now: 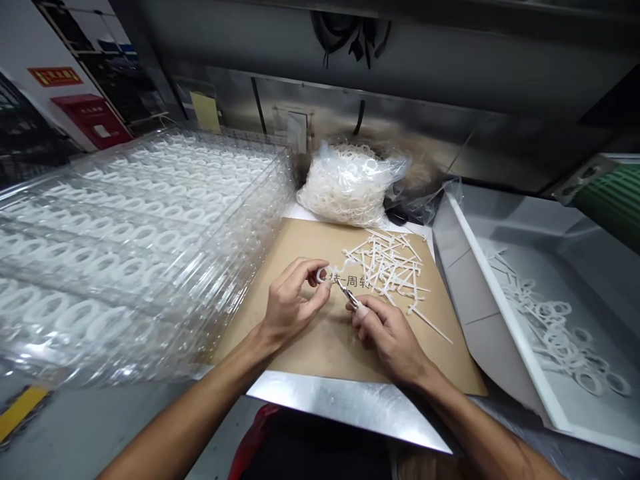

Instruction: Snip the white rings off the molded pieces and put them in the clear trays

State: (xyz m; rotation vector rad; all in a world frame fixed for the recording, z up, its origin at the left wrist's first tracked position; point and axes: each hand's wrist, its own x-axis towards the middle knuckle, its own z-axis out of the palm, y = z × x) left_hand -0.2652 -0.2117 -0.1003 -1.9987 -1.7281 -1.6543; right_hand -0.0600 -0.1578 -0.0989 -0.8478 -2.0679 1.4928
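My left hand (297, 297) pinches a white plastic ring (321, 273) between thumb and fingers, over the cardboard sheet (310, 353). Fingers cover part of the ring. Wrapped round a small pair of nippers (349, 293), my right hand (385, 327) points their metal jaws up and left at the ring's right side. Whether the jaws touch the plastic is too small to tell. Beyond the right hand lies a loose pile of thin white plastic sprues (395, 267) on the cardboard.
Stacked clear plastic trays (240, 220) with rows of white rings stand at left. A clear bag of rings (350, 183) sits behind the cardboard. At right, a grey bin (505, 320) holds ring pieces, below a green ribbed surface (613, 200).
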